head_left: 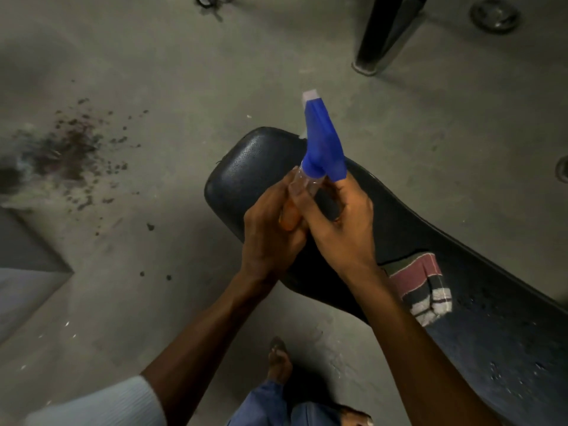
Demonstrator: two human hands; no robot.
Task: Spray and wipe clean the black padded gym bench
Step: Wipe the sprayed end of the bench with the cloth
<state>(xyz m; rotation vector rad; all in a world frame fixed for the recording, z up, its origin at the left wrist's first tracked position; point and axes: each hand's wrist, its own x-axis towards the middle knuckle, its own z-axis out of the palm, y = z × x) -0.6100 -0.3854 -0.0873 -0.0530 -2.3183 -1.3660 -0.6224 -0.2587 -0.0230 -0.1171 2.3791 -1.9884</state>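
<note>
The black padded bench [246, 170] runs from the middle of the view down to the lower right, with droplets on its near part. Above its rounded end, both hands hold a spray bottle [319, 142] with a blue trigger head, a white nozzle and a clear body; the nozzle points away from me. My left hand [270, 229] wraps the bottle's lower body. My right hand [341, 222] grips it just under the blue head. A striped red, black and white cloth [424, 287] lies on the bench beside my right forearm.
Grey concrete floor [184, 72] surrounds the bench, with dark scattered debris [76, 149] at the left. A black metal leg [381, 35] stands at the top right. My sandalled foot [279, 361] is below the bench edge. A pale slab [24, 265] sits at the left edge.
</note>
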